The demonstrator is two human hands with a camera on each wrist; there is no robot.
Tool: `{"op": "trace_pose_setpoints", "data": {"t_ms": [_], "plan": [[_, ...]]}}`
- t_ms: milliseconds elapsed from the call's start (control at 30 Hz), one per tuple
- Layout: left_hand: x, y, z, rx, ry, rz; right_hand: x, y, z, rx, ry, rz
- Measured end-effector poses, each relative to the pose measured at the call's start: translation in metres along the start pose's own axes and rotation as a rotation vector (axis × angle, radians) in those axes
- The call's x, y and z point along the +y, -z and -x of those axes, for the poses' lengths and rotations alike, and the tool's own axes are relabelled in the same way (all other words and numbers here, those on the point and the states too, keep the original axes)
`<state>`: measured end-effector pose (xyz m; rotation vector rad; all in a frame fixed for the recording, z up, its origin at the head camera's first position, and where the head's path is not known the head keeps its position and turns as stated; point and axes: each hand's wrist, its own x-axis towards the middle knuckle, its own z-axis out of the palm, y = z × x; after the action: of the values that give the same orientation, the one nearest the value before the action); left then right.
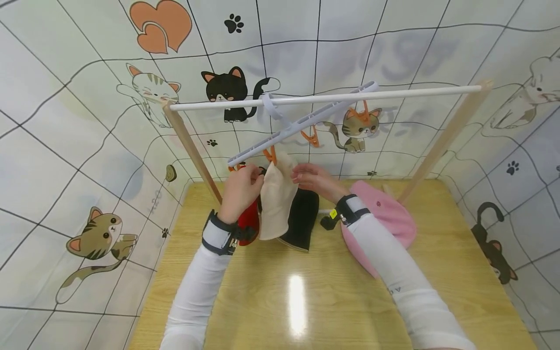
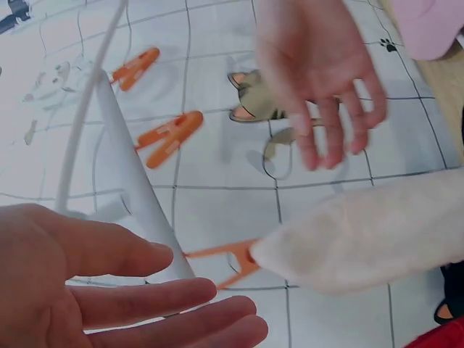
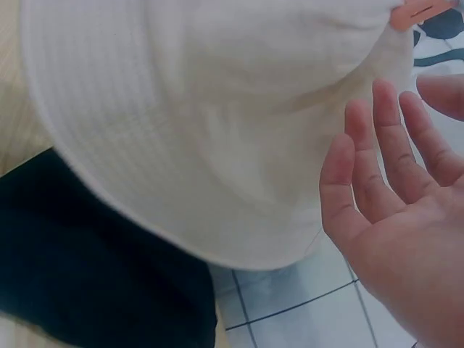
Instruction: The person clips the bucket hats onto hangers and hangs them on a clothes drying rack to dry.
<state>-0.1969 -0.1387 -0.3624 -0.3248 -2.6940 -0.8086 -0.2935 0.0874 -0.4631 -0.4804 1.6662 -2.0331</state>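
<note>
A cream bucket hat (image 1: 276,201) hangs from an orange clip (image 1: 270,155) near the lower left end of a pale lilac hanger (image 1: 297,125). Its stitched brim (image 3: 87,87) fills much of the right wrist view. To the left of the hat is my left hand (image 1: 241,189), thumb and fingers apart with nothing between them in the left wrist view. On the hat's other side, my right hand (image 1: 320,181) is held with loosely extended fingers close by the fabric, holding nothing.
The hanger hooks over a white rod (image 1: 328,98) between wooden posts (image 1: 192,150). More orange clips (image 1: 311,137) dangle from it. Behind the cream hat are a black fabric item (image 1: 304,218) and a red one (image 1: 249,226). A pink hat (image 1: 400,223) lies on the wooden table (image 1: 245,301).
</note>
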Motion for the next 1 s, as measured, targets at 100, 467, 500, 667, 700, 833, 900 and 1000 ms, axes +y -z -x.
{"op": "trace_pose_setpoints", "data": {"t_ms": [100,467,500,667,700,833,900,1000], "plan": [[0.007,0.000,0.000,0.008,-0.034,0.025,0.007,0.005,0.003,-0.009,-0.029,0.016],[0.026,-0.022,0.003,-0.039,-0.105,0.015,0.034,0.020,0.025,-0.057,-0.093,0.059],[0.027,-0.027,0.003,-0.045,-0.103,0.013,0.038,0.022,0.028,-0.060,-0.098,0.060],[0.029,-0.062,0.006,-0.035,-0.176,-0.058,0.061,0.030,0.044,-0.049,-0.117,0.048],[0.030,-0.069,0.007,-0.038,-0.192,-0.068,0.065,0.031,0.048,-0.045,-0.120,0.038],[0.033,-0.093,0.013,-0.052,-0.215,-0.088,0.079,0.034,0.059,-0.022,-0.126,-0.007],[0.034,-0.101,0.015,-0.075,-0.199,-0.078,0.085,0.036,0.064,-0.005,-0.122,-0.012],[0.036,-0.111,0.016,-0.114,-0.169,-0.084,0.096,0.042,0.075,0.036,-0.111,-0.009]]}}
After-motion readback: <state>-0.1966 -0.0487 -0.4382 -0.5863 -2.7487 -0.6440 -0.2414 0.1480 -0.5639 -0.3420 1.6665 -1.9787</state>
